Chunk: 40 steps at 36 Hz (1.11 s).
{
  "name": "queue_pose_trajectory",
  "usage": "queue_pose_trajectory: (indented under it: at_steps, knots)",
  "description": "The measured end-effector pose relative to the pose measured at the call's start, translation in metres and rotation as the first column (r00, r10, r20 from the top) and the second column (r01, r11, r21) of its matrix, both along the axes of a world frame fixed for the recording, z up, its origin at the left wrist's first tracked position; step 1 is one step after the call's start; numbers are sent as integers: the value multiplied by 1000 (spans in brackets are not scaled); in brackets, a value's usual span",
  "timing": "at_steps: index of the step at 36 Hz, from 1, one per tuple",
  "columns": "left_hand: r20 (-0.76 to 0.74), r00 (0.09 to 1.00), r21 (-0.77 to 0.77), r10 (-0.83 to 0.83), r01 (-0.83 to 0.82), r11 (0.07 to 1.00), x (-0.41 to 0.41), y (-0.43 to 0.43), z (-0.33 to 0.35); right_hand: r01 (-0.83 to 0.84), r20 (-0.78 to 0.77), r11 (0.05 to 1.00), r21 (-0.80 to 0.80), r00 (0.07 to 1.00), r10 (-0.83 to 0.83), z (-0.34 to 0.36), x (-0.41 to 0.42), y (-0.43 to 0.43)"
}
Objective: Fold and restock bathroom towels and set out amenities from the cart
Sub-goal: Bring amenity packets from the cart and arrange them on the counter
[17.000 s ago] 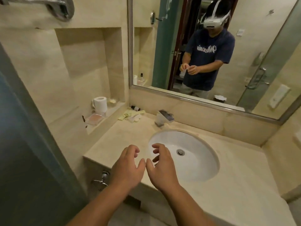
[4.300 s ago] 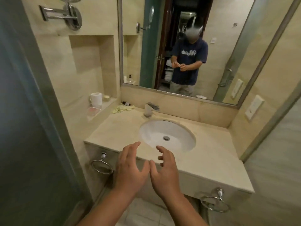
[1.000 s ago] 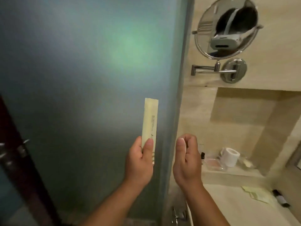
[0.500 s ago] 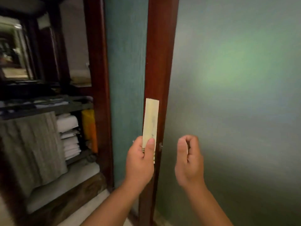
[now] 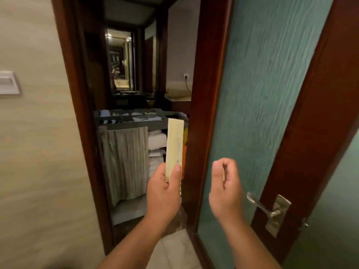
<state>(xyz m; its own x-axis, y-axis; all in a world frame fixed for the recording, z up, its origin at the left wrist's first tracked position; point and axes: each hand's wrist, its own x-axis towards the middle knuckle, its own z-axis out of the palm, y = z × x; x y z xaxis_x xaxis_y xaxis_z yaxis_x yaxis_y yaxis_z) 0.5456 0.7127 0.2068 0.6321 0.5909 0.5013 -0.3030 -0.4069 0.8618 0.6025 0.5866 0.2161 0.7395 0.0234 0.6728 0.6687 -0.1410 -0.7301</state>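
My left hand [image 5: 164, 193] pinches the lower end of a long, pale yellow amenity packet [image 5: 174, 144] and holds it upright in front of me. My right hand [image 5: 226, 188] hovers beside it with the fingers curled in against the thumb; I see nothing in it. Through the doorway stands the housekeeping cart [image 5: 128, 125], with a tray of small items on top, a grey curtain [image 5: 124, 162] over its front and folded white towels [image 5: 157, 140] stacked on its shelves.
A dark wooden door frame [image 5: 81, 121] borders the opening on the left. An open frosted glass door [image 5: 262, 105] with a metal lever handle [image 5: 262, 207] stands at the right. The beige wall at the left carries a switch plate [image 5: 8, 82].
My view has swung left from the vanity and glass partition to the doorway, bringing the cart straight ahead. My left hand picked up the packet since the earliest frames and keeps holding it.
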Motion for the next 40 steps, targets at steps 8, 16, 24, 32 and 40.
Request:
queue_pose_trajectory:
  at_steps: [8,16,24,32,40]
  knots:
    - [-13,996,27,87,-87,996,95,66,6,-150,-29,989,-5,988,150,0,117,81]
    - [22,973,0,229,-229,973,180,135,11,-322,-29,946,-28,947,321,9,218,159]
    - [-11,954,-23,299,-300,954,260,238,-10,-399,-45,916,-48,917,397,-9,307,264]
    - [3,951,-32,308,-308,951,355,367,-14,-374,-61,921,-107,927,370,-14,399,393]
    - [-5,958,-56,288,-288,956,444,464,-14,-347,-63,935,-77,937,343,-14,486,491]
